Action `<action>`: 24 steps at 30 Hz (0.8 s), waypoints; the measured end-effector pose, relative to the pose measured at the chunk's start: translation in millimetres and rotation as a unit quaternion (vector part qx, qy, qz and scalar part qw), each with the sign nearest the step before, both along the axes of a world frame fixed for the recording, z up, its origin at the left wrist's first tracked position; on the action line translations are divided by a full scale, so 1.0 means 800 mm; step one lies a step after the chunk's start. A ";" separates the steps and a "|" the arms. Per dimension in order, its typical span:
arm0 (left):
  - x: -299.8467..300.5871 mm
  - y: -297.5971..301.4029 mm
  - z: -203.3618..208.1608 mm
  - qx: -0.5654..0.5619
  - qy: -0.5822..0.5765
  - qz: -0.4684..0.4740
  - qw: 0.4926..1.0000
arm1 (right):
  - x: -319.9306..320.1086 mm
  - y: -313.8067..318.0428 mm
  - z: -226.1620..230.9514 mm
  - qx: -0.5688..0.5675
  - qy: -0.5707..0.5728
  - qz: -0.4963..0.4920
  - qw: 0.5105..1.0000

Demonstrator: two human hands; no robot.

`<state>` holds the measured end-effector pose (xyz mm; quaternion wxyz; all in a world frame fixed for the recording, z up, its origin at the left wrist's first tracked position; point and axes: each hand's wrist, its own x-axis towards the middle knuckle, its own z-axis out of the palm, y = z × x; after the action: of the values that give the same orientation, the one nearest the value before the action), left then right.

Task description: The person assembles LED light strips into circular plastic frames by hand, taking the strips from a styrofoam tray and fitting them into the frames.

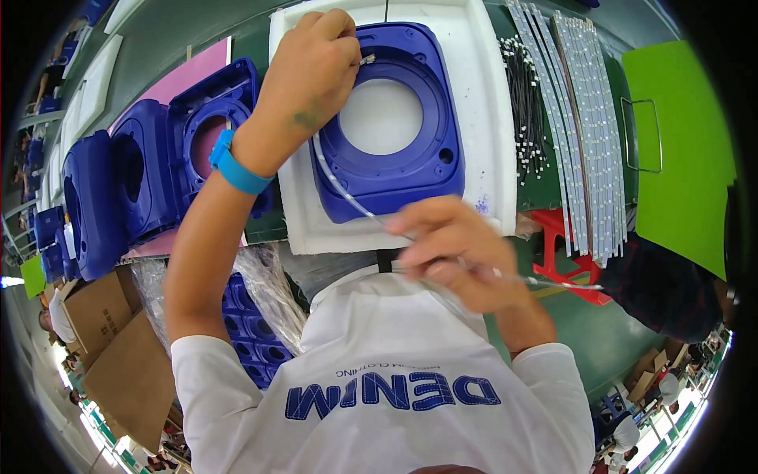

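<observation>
A white foam tray (pixel 489 150) is bearing a blue plastic housing with a round opening (pixel 395 186). The left hand (pixel 320 67), nearer the opening, is bending over its upper-left rim, fingertip hold unclear; the right hand (pixel 466 257) is curling loosely around a slim white strip (pixel 339 188), slanting down-right from the left wrist.

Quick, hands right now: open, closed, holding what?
Left hand: fingers curled at the blue housing's edge; grip can't be told.
Right hand: blurred, closed on the thin pale strip.
</observation>
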<state>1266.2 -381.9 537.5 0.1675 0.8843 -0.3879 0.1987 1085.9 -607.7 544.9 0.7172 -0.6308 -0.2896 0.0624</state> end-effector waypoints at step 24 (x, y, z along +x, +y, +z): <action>-0.020 -0.005 -0.013 0.021 -0.051 0.055 0.997 | 0.076 -0.025 -0.011 0.067 0.197 -0.231 0.950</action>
<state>1250.5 -385.6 526.9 0.1177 0.8964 -0.3509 0.2439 1146.4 -627.9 536.5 0.7952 -0.6063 0.0074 -0.0015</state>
